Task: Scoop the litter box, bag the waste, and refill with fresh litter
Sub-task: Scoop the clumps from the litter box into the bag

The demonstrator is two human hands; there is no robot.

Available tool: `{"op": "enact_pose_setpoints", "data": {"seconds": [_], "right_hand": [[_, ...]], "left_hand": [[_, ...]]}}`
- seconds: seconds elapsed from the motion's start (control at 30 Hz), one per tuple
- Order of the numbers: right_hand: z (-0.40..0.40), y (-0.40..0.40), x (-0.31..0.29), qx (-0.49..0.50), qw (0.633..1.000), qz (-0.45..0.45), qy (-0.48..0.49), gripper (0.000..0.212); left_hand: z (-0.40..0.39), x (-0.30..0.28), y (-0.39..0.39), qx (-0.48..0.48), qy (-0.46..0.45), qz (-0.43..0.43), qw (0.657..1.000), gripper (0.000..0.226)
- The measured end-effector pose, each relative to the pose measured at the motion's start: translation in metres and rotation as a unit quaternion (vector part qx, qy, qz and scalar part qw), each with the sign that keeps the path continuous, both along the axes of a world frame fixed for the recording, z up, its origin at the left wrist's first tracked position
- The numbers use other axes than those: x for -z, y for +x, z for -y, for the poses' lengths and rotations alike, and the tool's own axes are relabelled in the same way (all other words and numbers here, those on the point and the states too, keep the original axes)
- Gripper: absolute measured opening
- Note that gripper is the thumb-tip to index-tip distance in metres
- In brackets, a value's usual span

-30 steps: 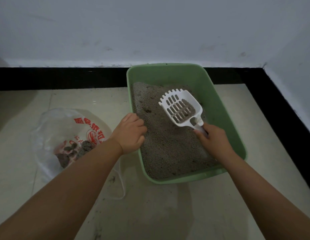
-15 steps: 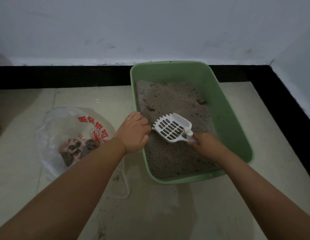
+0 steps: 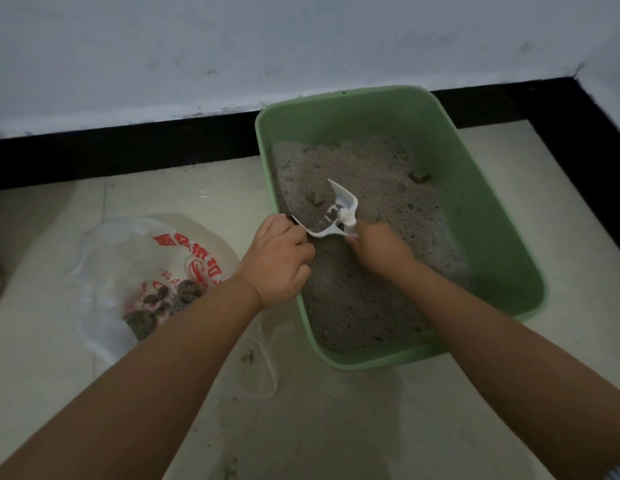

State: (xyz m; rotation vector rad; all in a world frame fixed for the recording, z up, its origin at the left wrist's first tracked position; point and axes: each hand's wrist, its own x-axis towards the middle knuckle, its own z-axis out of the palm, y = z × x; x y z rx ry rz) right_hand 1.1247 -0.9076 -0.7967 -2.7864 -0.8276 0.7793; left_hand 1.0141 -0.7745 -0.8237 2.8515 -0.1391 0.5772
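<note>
Litter box (image 3: 502,216) on tile by the wall, scooping midway. White scoop (image 3: 336,216) dug into grey litter, gripped by right hand (image 3: 381,251); left hand (image 3: 277,261) curled over near rim. Clumps already in plastic bag (image 3: 152,278); one clump (image 3: 421,176) left, bagging unfinished, refill not started.

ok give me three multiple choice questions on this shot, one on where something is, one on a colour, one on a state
1. Where does the plastic bag lie?
A. inside the litter box
B. on the floor left of the litter box
C. against the right wall

2. What colour is the litter box?
A. green
B. blue
C. grey

3. What is the right hand doing?
A. resting flat on the floor
B. holding the bag open
C. gripping the white scoop

Answers: 1 B, the bag sits on the tiles beside the box's left wall. 2 A, its walls and rim are pale green. 3 C, the fingers curl round the scoop's handle, over the litter.
</note>
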Motion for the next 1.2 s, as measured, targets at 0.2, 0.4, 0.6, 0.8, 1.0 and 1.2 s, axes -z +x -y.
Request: {"op": "enact_pose_setpoints", "data": {"seconds": [0.2,0.4,0.6,0.8,1.0,1.2], "right_hand": [[-0.01,-0.007,0.018,0.071,0.992,-0.014,0.107,0.03],[0.01,-0.001,-0.003,0.08,0.982,0.044,0.166,0.029],[0.044,0.004,-0.032,0.067,0.976,0.094,0.184,0.017],[0.066,-0.003,-0.047,0.024,0.981,0.109,0.16,0.028],[0.079,-0.013,-0.05,0.026,0.986,0.099,0.134,0.029],[0.088,-0.018,-0.046,0.033,0.99,0.083,0.105,0.029]], "left_hand": [[-0.001,0.001,0.0,-0.003,-0.001,-0.004,1.0,0.03],[0.001,-0.002,-0.003,-0.018,0.001,-0.017,1.0,0.032],[0.005,-0.012,-0.005,-0.034,0.021,-0.05,0.998,0.032],[0.012,-0.025,-0.01,-0.031,0.037,-0.089,0.995,0.032],[0.018,-0.023,-0.022,-0.013,0.019,-0.091,0.996,0.029],[0.023,-0.025,-0.03,0.006,-0.092,-0.134,0.987,0.044]]}}
